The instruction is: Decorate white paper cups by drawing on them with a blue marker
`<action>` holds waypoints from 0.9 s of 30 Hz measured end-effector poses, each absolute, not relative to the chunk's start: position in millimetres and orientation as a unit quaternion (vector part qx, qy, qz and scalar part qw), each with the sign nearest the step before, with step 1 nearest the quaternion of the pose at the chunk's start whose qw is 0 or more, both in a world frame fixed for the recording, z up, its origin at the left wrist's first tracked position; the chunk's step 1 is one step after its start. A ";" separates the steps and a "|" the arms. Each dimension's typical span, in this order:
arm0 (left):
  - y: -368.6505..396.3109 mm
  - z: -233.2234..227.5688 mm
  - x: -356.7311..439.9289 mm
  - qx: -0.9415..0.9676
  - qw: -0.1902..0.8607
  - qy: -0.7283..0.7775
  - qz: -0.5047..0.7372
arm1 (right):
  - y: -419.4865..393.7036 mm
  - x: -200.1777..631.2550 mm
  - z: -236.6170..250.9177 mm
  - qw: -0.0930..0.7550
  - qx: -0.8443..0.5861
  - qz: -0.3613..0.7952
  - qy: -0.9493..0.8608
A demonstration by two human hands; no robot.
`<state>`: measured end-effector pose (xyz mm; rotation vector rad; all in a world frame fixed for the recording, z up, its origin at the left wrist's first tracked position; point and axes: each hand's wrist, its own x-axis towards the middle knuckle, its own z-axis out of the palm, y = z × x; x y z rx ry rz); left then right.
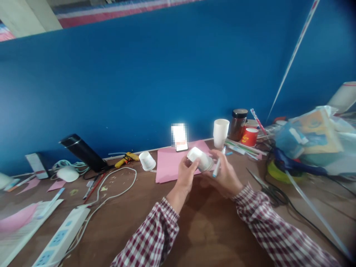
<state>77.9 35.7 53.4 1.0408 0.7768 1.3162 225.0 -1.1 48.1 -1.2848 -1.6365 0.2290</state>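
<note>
Partition [139, 74], blue and broad, backs the whole scene I am reading from afar, with a brown table [211, 237] in front of it. On the right, a heap of plastic bags and packets [314, 137] would crowd any wide swing on that side. A power strip [59, 243] and its looping white cord [135, 176] make the left awkward for sliding things. Pink sheets [167, 167] lie flat toward the partition, with a lit phone [180, 137] propped on them, turned my way, I suppose so it can be seen. A black flask [83, 154] tilts at the left; a dark-lidded jar [238, 124] stands at the back right. Scissors [267, 188] lie near the right sleeve [267, 211], a snag I would mind.

My left hand [187, 168] wraps around a white paper cup [204, 159], tipped over in the air before the sheets, probably to steady its wall. My right hand [226, 172] grasps a slim marker [216, 168] beside the cup; whether those fingers touch it, I cannot tell. Smallest, a blue piece [229, 153] lies beyond.
</note>
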 end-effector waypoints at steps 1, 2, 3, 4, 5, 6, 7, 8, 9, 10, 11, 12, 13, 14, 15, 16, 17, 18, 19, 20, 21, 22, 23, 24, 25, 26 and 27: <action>34.7 52.5 77.8 0.445 0.600 0.331 0.576 | -0.7 225.4 47.4 0.492 -0.530 0.084 -0.685; 33.7 52.2 77.5 0.440 0.600 0.327 0.583 | -0.4 225.7 46.7 0.485 -0.530 0.072 -0.692; 32.7 52.4 76.9 0.433 0.599 0.324 0.590 | -0.3 225.9 46.0 0.478 -0.529 0.058 -0.699; 31.7 53.1 76.1 0.426 0.599 0.321 0.597 | -0.3 226.4 45.2 0.471 -0.529 0.043 -0.705; 30.9 54.3 74.9 0.420 0.599 0.319 0.603 | -0.4 227.2 44.4 0.463 -0.528 0.028 -0.711; 30.1 55.8 73.4 0.416 0.598 0.317 0.608 | -0.7 228.7 43.6 0.456 -0.527 0.013 -0.717; 29.6 57.4 71.6 0.414 0.597 0.315 0.610 | -1.0 230.9 42.6 0.451 -0.525 0.000 -0.722; 29.2 59.0 69.4 0.414 0.597 0.314 0.611 | -1.4 233.9 41.4 0.447 -0.522 -0.013 -0.726; 29.0 60.3 67.0 0.414 0.597 0.314 0.611 | -1.7 237.6 39.9 0.444 -0.521 -0.023 -0.729; 28.9 61.4 64.3 0.412 0.597 0.317 0.611 | -1.9 241.9 38.2 0.440 -0.520 -0.030 -0.732; 29.0 62.2 61.4 0.410 0.596 0.321 0.611 | -1.9 246.5 36.3 0.435 -0.524 -0.034 -0.731; 29.3 62.5 58.3 0.408 0.596 0.325 0.610 | -1.7 251.2 34.3 0.433 -0.534 -0.039 -0.725; 29.6 62.5 54.9 0.404 0.596 0.329 0.611 | -1.3 255.5 32.2 0.435 -0.544 -0.044 -0.716; 30.1 62.1 51.5 0.401 0.598 0.330 0.611 | -0.7 259.4 30.3 0.441 -0.553 -0.048 -0.705; 30.6 61.3 47.9 0.396 0.601 0.330 0.611 | -0.2 262.5 28.7 0.449 -0.561 -0.050 -0.694; 31.1 60.2 44.2 0.391 0.605 0.329 0.611 | 0.2 264.8 27.6 0.457 -0.572 -0.051 -0.679; 31.5 58.7 40.6 0.385 0.608 0.328 0.612 | 0.3 266.4 27.0 0.457 -0.586 -0.045 -0.668; 31.8 56.9 37.1 0.379 0.612 0.327 0.612 | -0.1 267.2 26.9 0.447 -0.599 -0.035 -0.664; 31.9 54.8 33.7 0.376 0.612 0.328 0.614 | -1.1 267.7 27.2 0.428 -0.612 -0.022 -0.665; 31.8 52.6 30.6 0.375 0.610 0.329 0.615 | -2.6 267.9 27.8 0.404 -0.623 -0.008 -0.670; 31.3 50.2 27.8 0.374 0.609 0.331 0.615 | -4.5 268.2 28.4 0.378 -0.633 0.003 -0.676; 30.6 47.9 25.2 0.373 0.606 0.335 0.617 | -6.7 268.9 28.7 0.357 -0.640 0.008 -0.681; 29.6 45.8 23.0 0.371 0.605 0.338 0.618 | -8.8 270.1 28.6 0.343 -0.646 0.004 -0.682; 28.3 44.0 21.2 0.369 0.606 0.340 0.617 | -10.8 271.8 27.9 0.334 -0.649 -0.006 -0.683; 26.9 42.5 19.7 0.367 0.608 0.341 0.616 | -12.6 274.0 26.5 0.329 -0.650 -0.023 -0.685; 25.5 41.3 18.4 0.368 0.611 0.340 0.613 | -14.2 276.5 24.6 0.323 -0.652 -0.043 -0.685; 24.0 40.3 17.4 0.371 0.614 0.338 0.609 | -15.6 278.9 22.5 0.317 -0.652 -0.062 -0.686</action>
